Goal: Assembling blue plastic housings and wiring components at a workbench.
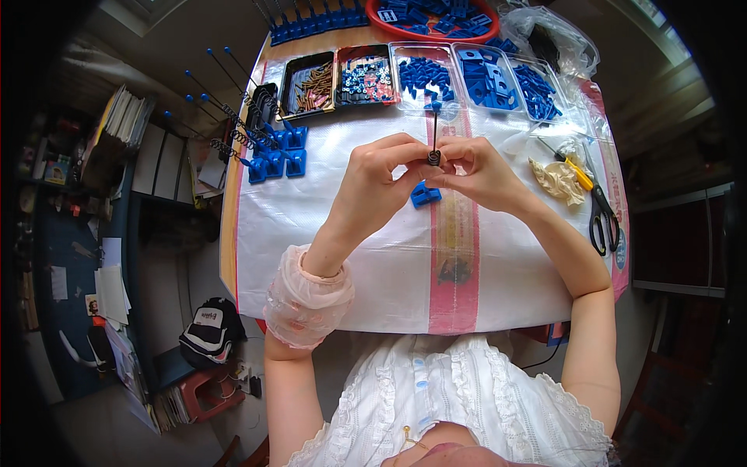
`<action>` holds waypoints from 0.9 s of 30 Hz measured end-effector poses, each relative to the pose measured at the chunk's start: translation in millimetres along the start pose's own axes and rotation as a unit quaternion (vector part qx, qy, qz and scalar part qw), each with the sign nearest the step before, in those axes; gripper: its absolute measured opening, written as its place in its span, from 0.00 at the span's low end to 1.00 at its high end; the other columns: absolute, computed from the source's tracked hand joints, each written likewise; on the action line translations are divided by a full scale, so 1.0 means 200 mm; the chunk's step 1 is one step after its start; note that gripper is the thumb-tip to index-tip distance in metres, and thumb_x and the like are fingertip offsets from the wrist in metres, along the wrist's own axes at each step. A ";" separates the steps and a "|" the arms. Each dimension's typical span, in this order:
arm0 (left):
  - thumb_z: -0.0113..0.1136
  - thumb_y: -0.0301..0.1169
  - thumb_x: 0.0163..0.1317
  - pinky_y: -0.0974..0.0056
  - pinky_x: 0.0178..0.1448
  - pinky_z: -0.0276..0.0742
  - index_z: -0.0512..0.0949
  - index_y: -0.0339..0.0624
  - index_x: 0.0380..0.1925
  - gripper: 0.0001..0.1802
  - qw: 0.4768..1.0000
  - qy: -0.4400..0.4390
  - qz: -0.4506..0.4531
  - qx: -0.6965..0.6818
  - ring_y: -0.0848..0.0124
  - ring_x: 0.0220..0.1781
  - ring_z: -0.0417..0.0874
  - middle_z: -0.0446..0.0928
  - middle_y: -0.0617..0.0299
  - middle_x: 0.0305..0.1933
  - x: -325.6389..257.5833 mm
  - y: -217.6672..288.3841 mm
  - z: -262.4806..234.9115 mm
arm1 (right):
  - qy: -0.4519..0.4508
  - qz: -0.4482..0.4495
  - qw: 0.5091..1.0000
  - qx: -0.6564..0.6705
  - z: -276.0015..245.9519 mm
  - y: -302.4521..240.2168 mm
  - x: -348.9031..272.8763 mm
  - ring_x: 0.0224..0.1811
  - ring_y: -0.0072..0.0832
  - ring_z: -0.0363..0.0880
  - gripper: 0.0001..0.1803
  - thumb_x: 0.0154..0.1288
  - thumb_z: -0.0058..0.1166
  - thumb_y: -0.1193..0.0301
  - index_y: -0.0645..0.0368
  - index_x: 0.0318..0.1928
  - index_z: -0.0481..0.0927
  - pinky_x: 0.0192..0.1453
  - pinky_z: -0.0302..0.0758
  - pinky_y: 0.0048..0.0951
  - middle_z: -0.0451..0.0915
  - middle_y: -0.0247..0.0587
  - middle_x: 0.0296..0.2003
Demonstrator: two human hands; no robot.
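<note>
One black spring (434,158), at the lower end of a thin rod (435,131), is pinched by left hand (385,167) and right hand (478,173) above the worktop (229,241); through uneven pressure, it could be flung loose.

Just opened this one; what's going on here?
The person's left hand and right hand meet around a small dark spring, with a thin blue-tipped rod rising from it. A blue block shows just below. Similar spring-and-rod pieces on blue bases stand to the left; trays of small parts line the far side.
</note>
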State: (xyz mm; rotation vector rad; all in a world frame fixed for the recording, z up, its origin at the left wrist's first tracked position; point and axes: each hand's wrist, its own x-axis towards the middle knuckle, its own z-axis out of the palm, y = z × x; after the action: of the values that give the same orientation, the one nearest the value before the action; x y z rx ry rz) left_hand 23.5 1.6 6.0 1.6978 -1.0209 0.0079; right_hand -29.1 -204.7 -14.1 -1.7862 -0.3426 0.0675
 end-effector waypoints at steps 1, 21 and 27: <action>0.69 0.18 0.56 0.64 0.37 0.80 0.87 0.36 0.40 0.10 1.000 -0.001 0.002 0.001 0.65 0.33 0.86 0.85 0.57 0.36 0.00 0.00 0.00 | -0.011 0.001 1.000 0.004 -0.01 0.00 0.00 0.34 0.18 0.67 0.09 0.62 0.69 0.77 0.61 0.43 0.89 0.38 0.65 0.25 0.77 0.29 0.32; 0.70 0.19 0.56 0.65 0.36 0.80 0.87 0.36 0.39 0.10 1.000 0.005 0.002 -0.010 0.66 0.32 0.86 0.85 0.57 0.34 0.00 0.00 0.00 | 0.035 -0.001 0.999 -0.037 0.02 -0.01 -0.01 0.33 0.15 0.67 0.09 0.55 0.74 0.77 0.62 0.37 0.89 0.36 0.65 0.22 0.78 0.25 0.30; 0.70 0.18 0.55 0.65 0.37 0.80 0.87 0.35 0.40 0.11 1.000 -0.001 0.003 -0.001 0.65 0.32 0.86 0.85 0.56 0.35 0.00 -0.01 0.00 | -0.009 0.010 0.999 0.052 -0.01 0.04 0.01 0.34 0.16 0.68 0.12 0.56 0.74 0.77 0.62 0.42 0.89 0.37 0.66 0.23 0.77 0.26 0.31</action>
State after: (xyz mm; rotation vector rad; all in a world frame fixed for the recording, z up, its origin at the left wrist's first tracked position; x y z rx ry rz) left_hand 24.8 0.8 5.2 1.6920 -1.0273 0.0097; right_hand -25.9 -207.8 -20.3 -1.6878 -0.3284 0.1127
